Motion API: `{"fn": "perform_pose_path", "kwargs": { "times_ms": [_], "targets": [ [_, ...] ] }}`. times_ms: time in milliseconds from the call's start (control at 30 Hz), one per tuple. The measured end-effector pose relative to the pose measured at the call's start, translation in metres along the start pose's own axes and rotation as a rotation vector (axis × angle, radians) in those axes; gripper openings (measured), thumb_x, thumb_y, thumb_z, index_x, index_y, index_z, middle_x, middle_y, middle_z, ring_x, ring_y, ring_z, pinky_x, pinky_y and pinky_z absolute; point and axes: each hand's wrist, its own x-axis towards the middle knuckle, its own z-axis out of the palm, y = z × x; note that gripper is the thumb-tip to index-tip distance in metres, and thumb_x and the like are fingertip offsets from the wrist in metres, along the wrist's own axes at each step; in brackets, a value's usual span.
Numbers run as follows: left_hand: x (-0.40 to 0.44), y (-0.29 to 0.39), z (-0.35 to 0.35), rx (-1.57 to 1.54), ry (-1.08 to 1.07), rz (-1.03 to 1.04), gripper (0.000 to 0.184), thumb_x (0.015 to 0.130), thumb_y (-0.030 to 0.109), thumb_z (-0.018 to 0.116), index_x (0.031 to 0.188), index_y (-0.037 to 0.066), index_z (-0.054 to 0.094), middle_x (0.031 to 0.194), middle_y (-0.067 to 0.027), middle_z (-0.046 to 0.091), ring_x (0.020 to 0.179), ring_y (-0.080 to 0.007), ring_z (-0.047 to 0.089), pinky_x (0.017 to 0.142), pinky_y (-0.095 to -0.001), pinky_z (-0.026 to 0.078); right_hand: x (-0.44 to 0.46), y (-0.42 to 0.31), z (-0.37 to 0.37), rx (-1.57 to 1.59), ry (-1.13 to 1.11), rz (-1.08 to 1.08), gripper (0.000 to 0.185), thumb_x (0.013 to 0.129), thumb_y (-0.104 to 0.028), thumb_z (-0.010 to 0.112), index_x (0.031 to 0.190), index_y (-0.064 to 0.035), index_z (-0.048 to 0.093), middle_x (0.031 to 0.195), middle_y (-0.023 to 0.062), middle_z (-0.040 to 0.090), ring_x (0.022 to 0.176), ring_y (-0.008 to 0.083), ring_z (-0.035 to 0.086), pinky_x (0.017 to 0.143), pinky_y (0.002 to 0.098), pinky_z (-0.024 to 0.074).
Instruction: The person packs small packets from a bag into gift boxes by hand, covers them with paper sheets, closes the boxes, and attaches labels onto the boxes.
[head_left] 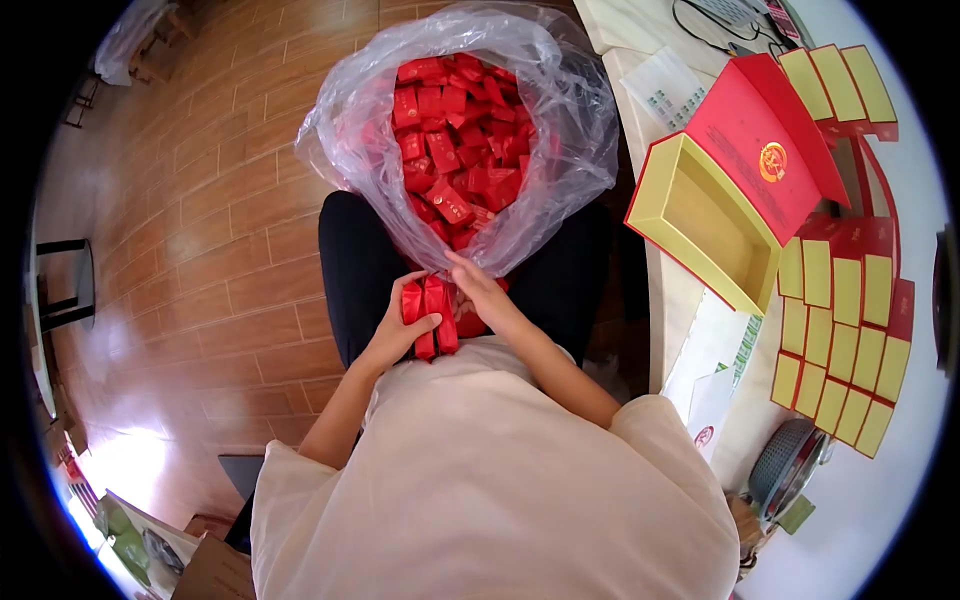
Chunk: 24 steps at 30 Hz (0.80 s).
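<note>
My left hand (400, 322) is wrapped round a few red foil packets (437, 300) standing side by side above my lap, its thumb across their near side. Close against their right side is my right hand (485, 298), fingers stretched out toward the near edge of the clear plastic bag (352, 120); its lower fingers are partly hidden. The bag stands wide open in front of my knees and holds many loose red packets (440, 150). Another red piece shows partly behind my right wrist.
On the table (672, 290) at right stands an open red box (700, 215) with a yellow inside and raised lid. Beyond it are stacked red and yellow boxes (845, 340), a grey basket (780, 465), papers and cables. A dark stool (68, 290) stands on the wooden floor at left.
</note>
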Motion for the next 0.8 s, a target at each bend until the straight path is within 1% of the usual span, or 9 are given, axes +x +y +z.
{"fn": "perform_pose_path", "kwargs": {
  "times_ms": [100,167,233,300,367,567,633,700,800],
  "targets": [
    [0.000,-0.006,0.003,0.056,0.022,0.048,0.064,0.083,0.013,0.069,0.136,0.012,0.031,0.128,-0.0106,0.045,0.117,-0.0203,0.046,0.101,-0.0329,0.038,-0.009,0.011,-0.001,-0.235,-0.085,-0.125,0.056,0.096,-0.030,0.054,0.145,-0.0121,0.034,0.102,0.0051,0.057,0.076,0.0098,0.055,0.063,0.0234,0.0470],
    [0.006,-0.004,0.009,0.055,-0.019,0.091,0.064,0.086,0.016,0.067,0.137,0.011,0.030,0.128,-0.0118,0.044,0.119,-0.0207,0.045,0.102,-0.0334,0.036,-0.016,0.005,-0.004,-0.334,-0.036,-0.211,0.056,0.095,-0.032,0.055,0.144,-0.0123,0.036,0.110,0.0066,0.058,0.082,0.0099,0.055,0.072,0.0244,0.0477],
    [0.011,0.032,0.034,0.144,-0.059,0.123,0.064,0.087,0.017,0.066,0.138,0.009,0.027,0.131,-0.0132,0.042,0.122,-0.0215,0.043,0.104,-0.0342,0.034,-0.042,-0.049,0.001,-0.375,0.055,-0.097,0.053,0.095,-0.033,0.055,0.141,-0.0108,0.041,0.111,0.0078,0.061,0.088,0.0104,0.055,0.077,0.0247,0.0470],
    [0.025,0.082,0.070,0.185,-0.194,0.268,0.066,0.088,0.018,0.064,0.139,0.007,0.024,0.137,-0.0152,0.038,0.128,-0.0229,0.039,0.107,-0.0351,0.030,-0.057,-0.082,-0.009,-0.540,0.257,-0.557,0.050,0.095,-0.034,0.055,0.138,-0.0098,0.045,0.115,0.0095,0.062,0.093,0.0114,0.054,0.082,0.0262,0.0456],
    [0.044,0.133,0.114,0.247,-0.328,0.481,0.068,0.087,0.018,0.066,0.139,0.006,0.023,0.138,-0.0161,0.034,0.130,-0.0239,0.037,0.107,-0.0361,0.030,-0.100,-0.149,-0.009,-0.470,0.410,-0.616,0.049,0.094,-0.031,0.056,0.136,-0.0071,0.048,0.123,0.0115,0.059,0.104,0.0139,0.054,0.094,0.0286,0.0409],
    [0.105,0.230,0.252,0.294,-0.567,0.907,0.070,0.084,0.022,0.070,0.135,0.003,0.027,0.131,-0.0190,0.039,0.124,-0.0272,0.042,0.103,-0.0359,0.035,-0.164,-0.270,-0.047,-0.447,0.795,-1.022,0.042,0.096,-0.025,0.053,0.131,-0.0025,0.052,0.121,0.0108,0.059,0.111,0.0137,0.051,0.098,0.0273,0.0374],
    [0.145,0.223,0.267,0.366,-0.523,0.883,0.069,0.084,0.026,0.069,0.134,0.002,0.028,0.125,-0.0202,0.042,0.123,-0.0303,0.042,0.103,-0.0365,0.035,-0.156,-0.274,-0.075,-0.416,0.800,-0.964,0.042,0.096,-0.026,0.053,0.130,-0.0020,0.052,0.122,0.0107,0.059,0.111,0.0136,0.051,0.098,0.0274,0.0374],
    [0.165,0.208,0.266,0.629,-0.346,1.095,0.062,0.085,0.033,0.066,0.127,-0.001,0.036,0.120,-0.0226,0.043,0.117,-0.0370,0.042,0.102,-0.0423,0.033,-0.133,-0.262,-0.108,-0.373,0.772,-0.916,0.043,0.097,-0.030,0.053,0.129,-0.0010,0.054,0.123,0.0104,0.059,0.112,0.0139,0.051,0.099,0.0277,0.0374],
    [0.171,0.198,0.252,0.912,-0.202,1.018,0.053,0.092,0.040,0.055,0.123,0.000,0.041,0.119,-0.0201,0.044,0.116,-0.0330,0.040,0.103,-0.0382,0.030,-0.119,-0.245,-0.117,-0.296,0.782,-0.789,0.043,0.096,-0.030,0.053,0.127,-0.0005,0.055,0.120,0.0093,0.060,0.111,0.0133,0.052,0.098,0.0270,0.0381]
  ]
}}
